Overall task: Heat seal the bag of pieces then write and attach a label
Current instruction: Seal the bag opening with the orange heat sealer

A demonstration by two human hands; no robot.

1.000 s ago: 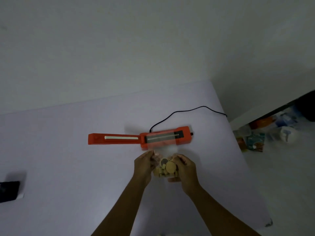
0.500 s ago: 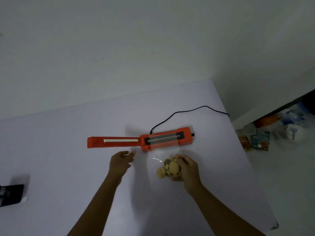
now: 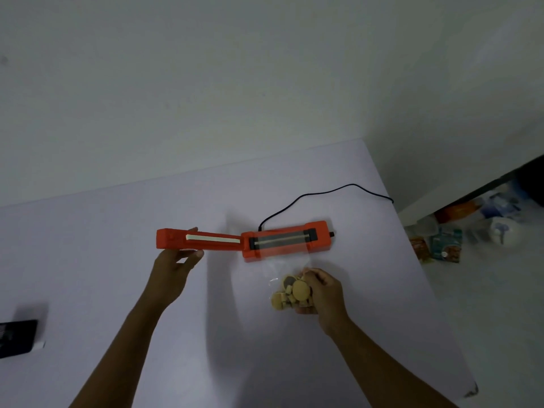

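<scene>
An orange heat sealer [image 3: 282,241] lies on the white table [image 3: 117,284], its lid arm [image 3: 200,240] swung open flat to the left. My left hand [image 3: 176,260] grips the lid arm near its far end, thumb below and a fingertip showing above it. A clear plastic bag of round tan pieces [image 3: 291,293] lies just in front of the sealer base, its open mouth towards the sealing strip. My right hand [image 3: 322,291] holds the bag by its right side, fingers curled round it.
A black power cord [image 3: 323,192] runs from the sealer to the table's right edge. A black object [image 3: 16,338] sits at the table's left edge. Packets and bottles [image 3: 471,231] lie on the floor to the right. A white wall is behind the table.
My left hand let go of the bag, moved left and up, and took hold of the sealer's open lid arm. My right hand stayed on the bag.
</scene>
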